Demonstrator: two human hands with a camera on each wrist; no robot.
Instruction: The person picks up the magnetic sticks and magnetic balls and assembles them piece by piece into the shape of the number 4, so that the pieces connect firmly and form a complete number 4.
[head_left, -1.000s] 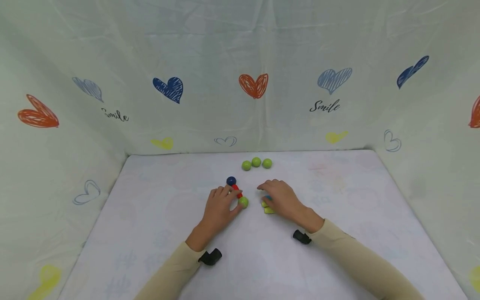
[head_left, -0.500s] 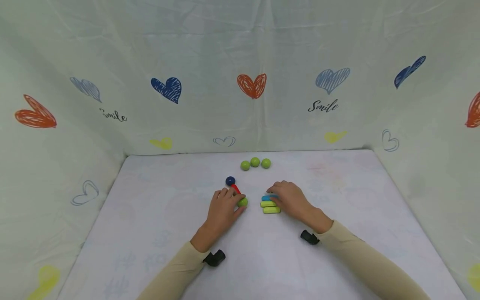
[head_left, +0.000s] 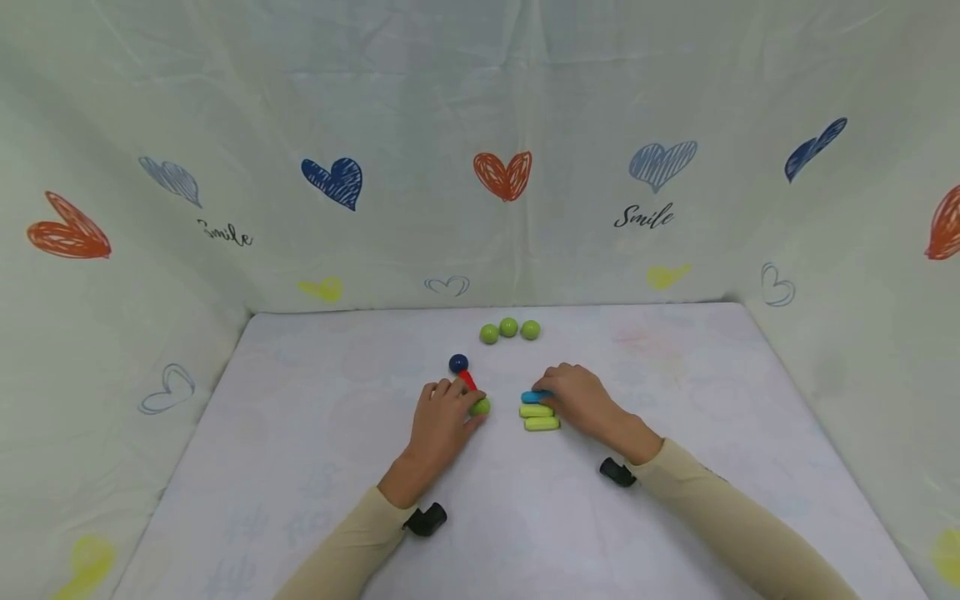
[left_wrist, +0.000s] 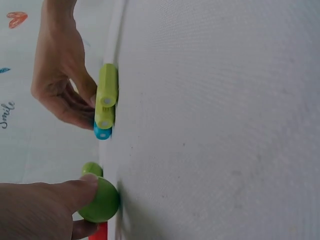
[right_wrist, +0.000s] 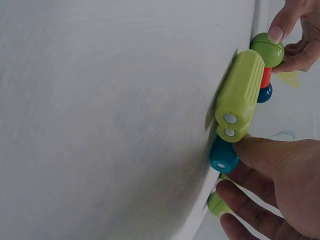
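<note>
My left hand pinches a green ball between thumb and fingers. From that ball a red rod runs to a dark blue ball, in line on the table. To the right, my right hand has its thumb and fingers around a blue rod. Two ribbed yellow-green rods lie alongside it: the nearer rod and the middle rod. Pale round discs show on the rod ends in the right wrist view. The blue rod's right end is hidden by my fingers in the head view.
Three loose green balls sit in a row near the back of the white table. Behind it hangs a pale curtain printed with hearts. A black wrist camera sits under my left sleeve, another camera under the right.
My right hand has drawn right from over the rods, uncovering them, and its fingers have come around the blue rod. My left hand stays on the green ball.
</note>
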